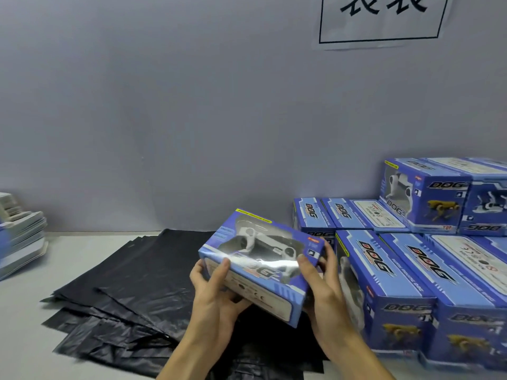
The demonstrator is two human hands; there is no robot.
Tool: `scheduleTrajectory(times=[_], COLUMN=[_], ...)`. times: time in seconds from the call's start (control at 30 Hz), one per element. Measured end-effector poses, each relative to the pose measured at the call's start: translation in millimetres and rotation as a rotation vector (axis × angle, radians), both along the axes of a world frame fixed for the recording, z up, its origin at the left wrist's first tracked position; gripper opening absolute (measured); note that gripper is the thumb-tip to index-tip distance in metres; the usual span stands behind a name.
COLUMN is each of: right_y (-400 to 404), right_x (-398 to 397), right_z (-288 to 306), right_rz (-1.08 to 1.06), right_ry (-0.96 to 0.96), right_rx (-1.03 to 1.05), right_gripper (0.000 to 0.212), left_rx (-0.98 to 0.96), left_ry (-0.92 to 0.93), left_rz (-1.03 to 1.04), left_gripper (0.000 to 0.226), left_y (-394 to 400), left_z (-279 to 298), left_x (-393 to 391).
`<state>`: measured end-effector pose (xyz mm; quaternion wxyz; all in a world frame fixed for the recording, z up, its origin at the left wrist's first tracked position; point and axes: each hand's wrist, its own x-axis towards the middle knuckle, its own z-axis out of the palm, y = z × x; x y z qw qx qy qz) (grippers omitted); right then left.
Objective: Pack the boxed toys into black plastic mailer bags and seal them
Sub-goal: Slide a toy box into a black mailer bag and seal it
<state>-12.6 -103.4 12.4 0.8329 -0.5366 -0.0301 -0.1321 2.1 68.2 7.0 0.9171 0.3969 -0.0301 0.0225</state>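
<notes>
A blue toy box point(260, 267) with a clear window showing a white robot dog is held tilted in the air above a spread of black mailer bags point(131, 297). My left hand point(216, 294) grips its near left end, thumb on the window face and fingers underneath. My right hand point(321, 281) grips the right end, thumb on top. The bags lie flat and overlapping on the white table point(27, 311).
Several more blue boxed toys point(428, 275) are stacked at the right, two layers high at the back. A pile of flat white and blue items point(19, 237) sits at the far left edge. A grey wall with a paper sign point(384, 17) stands behind.
</notes>
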Motion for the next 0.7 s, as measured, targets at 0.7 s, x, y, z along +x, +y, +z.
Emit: scheduleTrajectory(times=[0.7], right_y=[-13], right_x=[5], right_z=[2], right_rz=[-0.233], right_ry=[0.035], right_rx=[0.066], right_gripper=[0.044], left_rx=[1.804], left_ry=[-0.098], left_rz=[0.298], left_gripper=[0.017], left_y=[54], left_z=[-11], left_x=[11])
